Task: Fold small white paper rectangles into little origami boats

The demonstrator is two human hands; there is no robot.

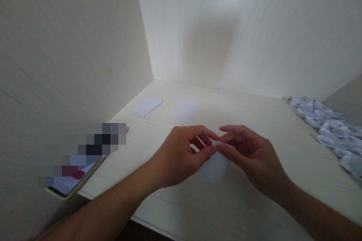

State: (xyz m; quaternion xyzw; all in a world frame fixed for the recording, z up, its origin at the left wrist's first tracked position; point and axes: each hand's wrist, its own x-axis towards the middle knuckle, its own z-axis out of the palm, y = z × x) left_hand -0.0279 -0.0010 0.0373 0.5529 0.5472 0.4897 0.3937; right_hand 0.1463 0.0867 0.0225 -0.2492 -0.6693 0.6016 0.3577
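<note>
Over the middle of the pale table, my left hand (pixel 188 152) and my right hand (pixel 247 148) meet at the top edge of a thin white sheet of paper (pixel 215 167). The left thumb and fingers pinch the sheet's upper edge. Beside it, the right thumb presses on the same edge, with its other fingers curled behind and the index finger raised. The paper hangs down below the fingertips, tilted toward me. Part of its top edge is hidden by the thumbs.
A small stack of white paper (pixel 147 106) lies at the back left, with another white sheet (pixel 185 111) to its right. A phone (pixel 70 182) rests at the left table edge, partly pixelated. Several crumpled white paper pieces (pixel 330 128) form a row along the right. Pale panels (pixel 113 26) enclose the table.
</note>
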